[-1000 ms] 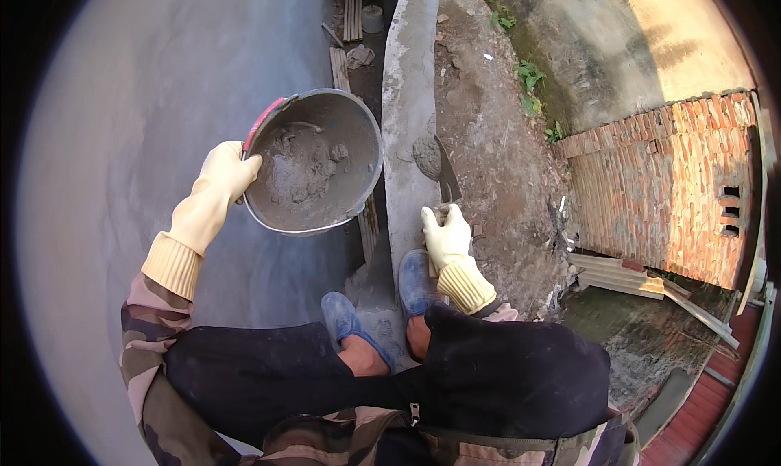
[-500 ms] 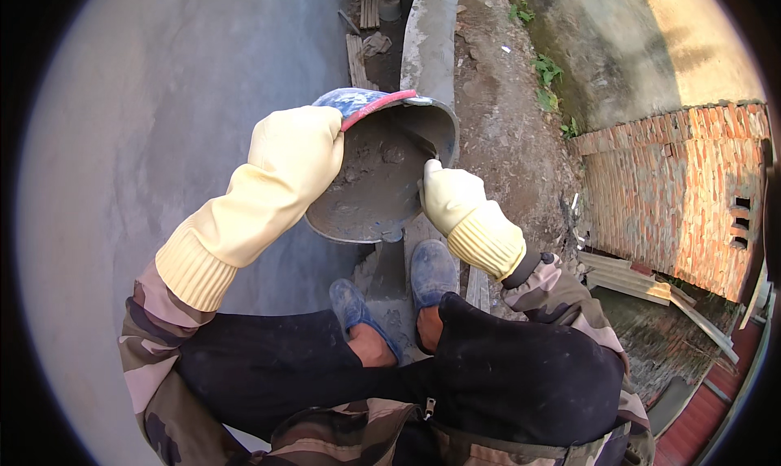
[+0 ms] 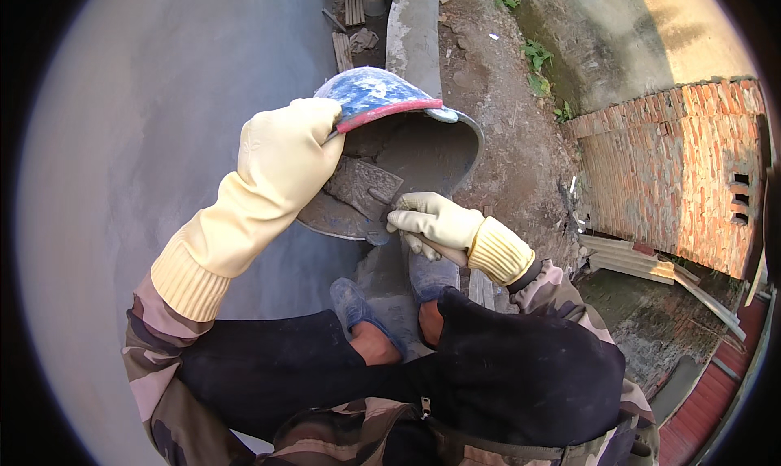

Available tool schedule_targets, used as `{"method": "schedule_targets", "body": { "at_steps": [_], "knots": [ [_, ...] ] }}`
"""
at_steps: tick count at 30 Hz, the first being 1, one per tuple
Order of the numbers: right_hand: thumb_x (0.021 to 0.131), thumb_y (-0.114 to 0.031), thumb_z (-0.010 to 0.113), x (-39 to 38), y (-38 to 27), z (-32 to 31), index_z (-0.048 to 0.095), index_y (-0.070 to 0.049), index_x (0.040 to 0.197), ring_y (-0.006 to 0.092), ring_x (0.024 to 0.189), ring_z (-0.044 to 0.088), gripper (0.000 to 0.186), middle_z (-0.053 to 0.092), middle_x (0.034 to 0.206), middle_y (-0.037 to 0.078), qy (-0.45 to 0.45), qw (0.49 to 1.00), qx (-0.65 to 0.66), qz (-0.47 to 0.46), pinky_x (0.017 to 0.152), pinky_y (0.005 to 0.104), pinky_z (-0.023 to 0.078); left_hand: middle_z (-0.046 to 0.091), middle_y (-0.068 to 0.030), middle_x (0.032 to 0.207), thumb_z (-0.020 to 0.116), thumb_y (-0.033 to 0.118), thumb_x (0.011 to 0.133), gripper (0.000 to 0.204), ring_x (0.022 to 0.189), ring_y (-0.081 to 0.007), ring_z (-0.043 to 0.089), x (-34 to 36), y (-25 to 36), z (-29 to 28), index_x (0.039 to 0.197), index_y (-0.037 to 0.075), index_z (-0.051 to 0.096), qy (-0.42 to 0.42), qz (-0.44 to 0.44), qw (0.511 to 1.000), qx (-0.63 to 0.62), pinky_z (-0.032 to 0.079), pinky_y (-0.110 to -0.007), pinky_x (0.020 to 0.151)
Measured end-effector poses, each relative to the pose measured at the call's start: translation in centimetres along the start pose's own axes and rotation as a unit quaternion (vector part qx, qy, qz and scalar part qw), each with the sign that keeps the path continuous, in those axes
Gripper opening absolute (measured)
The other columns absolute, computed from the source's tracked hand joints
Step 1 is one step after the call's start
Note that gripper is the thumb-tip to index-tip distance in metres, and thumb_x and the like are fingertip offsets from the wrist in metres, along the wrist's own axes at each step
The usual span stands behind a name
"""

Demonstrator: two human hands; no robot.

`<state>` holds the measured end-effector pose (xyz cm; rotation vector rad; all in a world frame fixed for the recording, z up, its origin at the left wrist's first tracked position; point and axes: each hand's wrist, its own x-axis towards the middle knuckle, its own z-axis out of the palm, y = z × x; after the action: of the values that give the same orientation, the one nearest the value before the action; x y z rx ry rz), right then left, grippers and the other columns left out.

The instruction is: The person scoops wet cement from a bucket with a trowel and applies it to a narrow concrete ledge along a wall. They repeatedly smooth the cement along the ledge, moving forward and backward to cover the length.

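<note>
My gloved left hand (image 3: 289, 153) grips the rim of a helmet-shaped container (image 3: 376, 88), blue and white outside with a pink edge. The container tilts open towards me, with wet grey mortar (image 3: 423, 147) coating its inside. In my gloved right hand (image 3: 435, 226) is a trowel (image 3: 364, 187), held by its handle. Its flat, mortar-smeared blade lies inside the container, near the lower left part. Part of the trowel handle is hidden by my fingers. Both gloves are cream-coloured with ribbed cuffs.
A smooth grey plastered wall (image 3: 163, 141) rises at my left. My feet in blue shoes (image 3: 358, 311) stand on a narrow ledge. A concrete strip (image 3: 415, 35) runs ahead beside a dirt path (image 3: 496, 141). At right are a brick wall (image 3: 675, 173) and boards (image 3: 626, 259).
The container has tipped further, showing more of its blue outside. My right hand has come down and nearer, turning the trowel so its blade now shows flat.
</note>
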<state>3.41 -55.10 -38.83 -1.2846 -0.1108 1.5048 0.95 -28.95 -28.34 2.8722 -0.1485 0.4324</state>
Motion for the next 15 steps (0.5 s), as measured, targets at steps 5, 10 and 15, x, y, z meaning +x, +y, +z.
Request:
{"method": "schedule_targets", "body": {
  "at_steps": [5,10,15],
  "knots": [
    [0.113,-0.032,0.065,-1.4,2.5,0.9,0.068,-0.002,0.114,0.0084,0.052,0.053,0.030,0.061,0.071,0.002,-0.036,0.994,0.095,-0.042,0.049,0.0258,0.043,0.070,-0.0139,0.074,0.076,0.019,0.097,0.017,0.064,-0.0310,0.066,-0.3,-1.9,0.2,0.089,0.005,0.073,-0.100,-0.203,0.972,-0.061,0.052,-0.041,0.065],
    [0.114,-0.032,0.065,-5.0,3.6,0.2,0.068,-0.001,0.122,0.0090,0.056,0.056,0.032,0.061,0.074,0.003,0.016,0.986,0.141,-0.091,0.053,0.0269,0.047,0.057,0.0050,0.070,0.072,0.020,0.101,0.024,0.065,-0.0067,0.048,-1.0,-4.5,0.4,0.085,0.002,0.070,-0.164,-0.403,0.867,-0.244,0.043,-0.032,0.062],
    [0.115,-0.027,0.059,-8.0,3.1,-0.5,0.067,-0.001,0.125,0.0110,0.051,0.059,0.029,0.066,0.073,0.006,0.110,0.982,0.102,-0.115,0.050,0.0251,0.047,0.060,0.0041,0.072,0.071,0.019,0.101,0.023,0.065,-0.0084,0.050,-2.0,-4.2,1.0,0.086,0.002,0.072,-0.184,-0.432,0.841,-0.268,0.044,-0.033,0.063]
  ]
}}
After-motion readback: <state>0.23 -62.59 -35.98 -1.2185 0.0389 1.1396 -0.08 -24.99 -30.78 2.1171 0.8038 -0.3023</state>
